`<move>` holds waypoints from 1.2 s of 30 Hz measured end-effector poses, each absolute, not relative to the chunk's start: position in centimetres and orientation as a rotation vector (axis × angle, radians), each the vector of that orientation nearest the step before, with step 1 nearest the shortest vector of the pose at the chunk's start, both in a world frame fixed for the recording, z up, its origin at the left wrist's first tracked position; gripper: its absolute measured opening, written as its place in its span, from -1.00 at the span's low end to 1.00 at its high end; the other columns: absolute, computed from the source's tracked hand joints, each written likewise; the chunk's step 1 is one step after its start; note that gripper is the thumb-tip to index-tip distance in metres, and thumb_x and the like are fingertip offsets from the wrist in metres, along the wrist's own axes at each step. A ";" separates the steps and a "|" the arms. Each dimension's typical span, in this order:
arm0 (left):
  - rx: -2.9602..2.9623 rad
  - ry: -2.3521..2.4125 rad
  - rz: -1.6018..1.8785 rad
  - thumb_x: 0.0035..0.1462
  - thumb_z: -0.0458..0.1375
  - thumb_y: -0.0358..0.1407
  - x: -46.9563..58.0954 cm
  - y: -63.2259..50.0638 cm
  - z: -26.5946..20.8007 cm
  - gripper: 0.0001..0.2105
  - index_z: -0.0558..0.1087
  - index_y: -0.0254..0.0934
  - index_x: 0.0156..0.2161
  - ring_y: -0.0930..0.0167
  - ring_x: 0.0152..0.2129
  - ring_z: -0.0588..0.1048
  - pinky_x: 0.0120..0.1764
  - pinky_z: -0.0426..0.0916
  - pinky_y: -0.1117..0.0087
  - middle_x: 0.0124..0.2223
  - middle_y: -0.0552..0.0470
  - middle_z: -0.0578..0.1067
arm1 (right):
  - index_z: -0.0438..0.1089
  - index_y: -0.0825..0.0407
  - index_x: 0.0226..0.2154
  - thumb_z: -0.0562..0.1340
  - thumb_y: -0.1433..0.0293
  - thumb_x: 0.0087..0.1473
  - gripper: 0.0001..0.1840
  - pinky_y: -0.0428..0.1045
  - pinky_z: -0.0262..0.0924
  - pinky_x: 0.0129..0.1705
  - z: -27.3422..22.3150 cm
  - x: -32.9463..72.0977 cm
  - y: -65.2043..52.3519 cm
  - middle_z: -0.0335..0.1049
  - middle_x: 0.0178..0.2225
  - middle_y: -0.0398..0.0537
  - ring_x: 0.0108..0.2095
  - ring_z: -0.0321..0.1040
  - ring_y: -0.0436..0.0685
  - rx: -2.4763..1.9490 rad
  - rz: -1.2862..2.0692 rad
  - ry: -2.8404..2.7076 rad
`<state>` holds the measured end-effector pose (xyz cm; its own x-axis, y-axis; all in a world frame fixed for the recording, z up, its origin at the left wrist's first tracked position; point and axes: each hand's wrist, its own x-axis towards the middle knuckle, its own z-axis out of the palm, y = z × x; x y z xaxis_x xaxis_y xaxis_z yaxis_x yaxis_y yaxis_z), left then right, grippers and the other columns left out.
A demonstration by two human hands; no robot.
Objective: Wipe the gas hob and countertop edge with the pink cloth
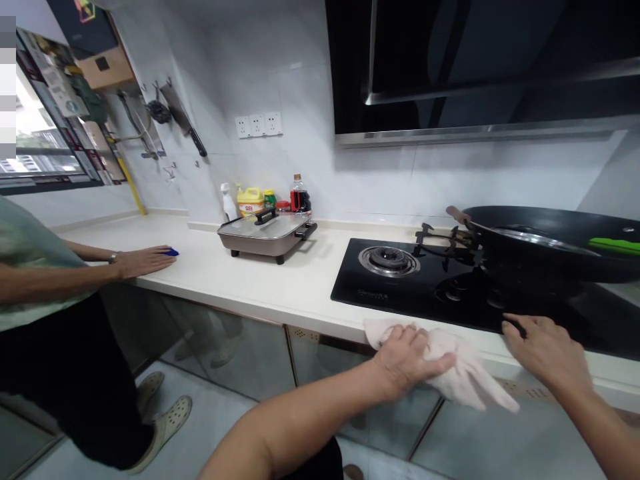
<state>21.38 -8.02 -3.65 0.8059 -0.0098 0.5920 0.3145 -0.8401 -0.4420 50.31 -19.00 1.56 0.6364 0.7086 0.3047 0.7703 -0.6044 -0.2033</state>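
My left hand [410, 357] grips a pale pink-white cloth [463, 367], its fingers pressing it against the front edge of the counter [280, 293]. The loose end of the cloth hangs down over the cabinet front. At the near edge of the black glass gas stove [357, 283], my right hand [550, 350] rests with thumb and index finger apart and nothing seen in it; its other fingers are partly hidden. Beyond that hand a large black wok [530, 257] sits on the stove, with something green inside at its right. The left burner [389, 260] has no pan support over it.
A lidded electric pan [260, 243] stands on the counter, with several bottles [253, 200] behind it. At the left, another person's hand [145, 262] lies on a blue cloth or sponge [171, 252]. A range hood [475, 133] overhangs the stove. A cleaver [180, 113] hangs on the wall.
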 end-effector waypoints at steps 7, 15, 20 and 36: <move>-2.650 -0.457 -0.645 0.32 0.20 -0.34 6.5 -2.5 -1.1 -0.57 0.46 0.22 0.20 0.15 0.19 0.39 0.21 0.27 -0.01 0.22 -0.10 0.45 | 0.46 -0.04 0.18 -0.16 0.03 0.29 -0.28 0.30 0.20 0.15 1.8 50.1 -19.1 0.36 0.19 0.21 0.13 0.31 0.49 -2.494 -0.256 -1.201; -2.805 -0.863 -0.618 0.20 0.28 -0.26 -6.9 3.4 0.6 -0.71 0.57 0.03 0.03 0.11 0.22 0.35 0.29 0.16 -0.10 0.23 -0.13 0.46 | 0.45 -0.01 0.20 -0.18 0.02 0.31 -0.26 0.31 0.18 0.17 1.8 50.2 -19.0 0.33 0.22 0.22 0.15 0.29 0.48 -2.514 -0.229 -1.216; -2.806 -0.887 -0.573 0.13 0.27 -0.13 -9.3 3.6 1.3 -0.53 0.49 -0.07 0.16 -0.01 0.29 0.27 0.31 0.10 -0.17 0.31 -0.23 0.37 | 0.41 -0.02 0.24 -0.23 0.04 0.33 -0.25 0.31 0.14 0.18 2.1 49.6 -19.0 0.31 0.23 0.20 0.17 0.26 0.49 -2.526 -0.251 -1.210; -3.221 -2.299 -1.322 -0.03 0.25 -0.19 0.3 -6.2 9.8 -0.49 0.27 -0.18 0.05 0.25 -0.23 0.57 -0.21 0.50 0.27 -0.17 0.04 0.54 | 0.46 -0.02 0.18 -0.16 0.08 0.31 -0.31 0.32 0.21 0.17 1.4 49.7 -18.6 0.37 0.13 0.16 0.09 0.33 0.45 -2.464 -0.364 -1.218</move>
